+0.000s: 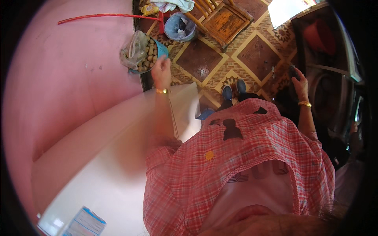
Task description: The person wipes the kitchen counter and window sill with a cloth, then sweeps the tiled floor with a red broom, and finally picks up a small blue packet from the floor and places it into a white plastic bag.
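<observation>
My left hand (161,70) is slightly blurred, its fingers curled beside the rim of a blue basin (161,49). I cannot tell whether it grips the rim. Small brown potato-like items (151,52) fill the basin, and a clear plastic bag (133,51) lies over its left side against the pink wall. On the right, my right hand (300,84) holds a small dark object (293,71) between thumb and fingers; its kind is unclear. Both wrists wear gold-coloured bands.
Ahead stand a lined waste bin (179,28), a wooden chair (226,22) and a red-handled floor tool (109,14) leaning on the wall. A smooth white surface (118,188) bearing a printed label (85,222) is at left. A red basin (320,37) sits in shadow on the right.
</observation>
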The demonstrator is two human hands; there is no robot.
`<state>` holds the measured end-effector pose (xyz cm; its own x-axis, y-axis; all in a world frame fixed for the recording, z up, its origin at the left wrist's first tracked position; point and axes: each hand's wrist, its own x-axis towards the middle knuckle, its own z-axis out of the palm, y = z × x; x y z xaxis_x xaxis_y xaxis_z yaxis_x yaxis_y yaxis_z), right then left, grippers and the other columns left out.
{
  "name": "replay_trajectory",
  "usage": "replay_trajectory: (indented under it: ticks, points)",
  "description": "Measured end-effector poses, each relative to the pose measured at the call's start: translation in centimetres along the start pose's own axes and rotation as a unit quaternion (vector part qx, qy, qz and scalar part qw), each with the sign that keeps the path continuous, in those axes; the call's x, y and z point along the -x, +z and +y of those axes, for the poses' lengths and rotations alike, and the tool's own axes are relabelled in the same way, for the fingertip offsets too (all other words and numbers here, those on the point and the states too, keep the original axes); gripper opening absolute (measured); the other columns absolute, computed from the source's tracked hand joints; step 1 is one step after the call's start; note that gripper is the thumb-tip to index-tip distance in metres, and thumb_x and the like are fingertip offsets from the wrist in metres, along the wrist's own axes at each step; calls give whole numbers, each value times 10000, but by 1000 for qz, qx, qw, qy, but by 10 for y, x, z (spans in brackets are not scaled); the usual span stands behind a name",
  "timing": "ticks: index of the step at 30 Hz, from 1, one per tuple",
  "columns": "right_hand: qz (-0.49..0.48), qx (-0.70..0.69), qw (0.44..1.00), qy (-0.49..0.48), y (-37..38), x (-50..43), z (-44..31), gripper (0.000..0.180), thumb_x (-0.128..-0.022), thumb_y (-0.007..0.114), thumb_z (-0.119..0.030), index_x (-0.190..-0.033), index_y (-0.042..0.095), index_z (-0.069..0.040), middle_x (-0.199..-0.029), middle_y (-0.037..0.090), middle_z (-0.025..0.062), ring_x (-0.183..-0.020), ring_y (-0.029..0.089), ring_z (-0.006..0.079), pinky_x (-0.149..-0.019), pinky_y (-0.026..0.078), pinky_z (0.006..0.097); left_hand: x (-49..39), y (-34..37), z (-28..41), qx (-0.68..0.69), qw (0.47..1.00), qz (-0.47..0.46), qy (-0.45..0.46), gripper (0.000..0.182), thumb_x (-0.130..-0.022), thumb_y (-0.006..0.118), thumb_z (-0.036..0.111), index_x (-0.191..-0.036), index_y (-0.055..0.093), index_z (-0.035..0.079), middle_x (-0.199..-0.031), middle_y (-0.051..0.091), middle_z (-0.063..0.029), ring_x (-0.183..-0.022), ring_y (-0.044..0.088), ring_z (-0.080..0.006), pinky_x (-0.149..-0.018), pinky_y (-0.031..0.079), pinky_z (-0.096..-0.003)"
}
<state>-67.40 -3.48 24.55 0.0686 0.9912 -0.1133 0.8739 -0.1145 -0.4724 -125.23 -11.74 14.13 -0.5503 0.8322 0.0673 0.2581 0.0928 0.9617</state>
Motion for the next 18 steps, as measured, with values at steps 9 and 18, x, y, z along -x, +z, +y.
replay_trajectory:
  ticks: [9,18]
  points:
    - [-16,28,999,-1,34,-51,-7,524,-744,617,-188,-1251,588,-61,-1167,621,170,-1105,584,347,-951,456,387,-227,58,19,-108,989,-86,56,486,-816,722,314,-1160,630,-18,-1127,625,-174,-976,638,-250,-862,506,-356]
    - [-121,51,987,89,19,-93,-5,478,-744,604,-155,-1208,601,-40,-1144,623,177,-1098,589,341,-951,460,375,-380,185,-7,-401,898,-170,66,948,-627,834,504,-1327,466,-18,-1274,543,-235,-1196,520,-355,-1028,411,-396]
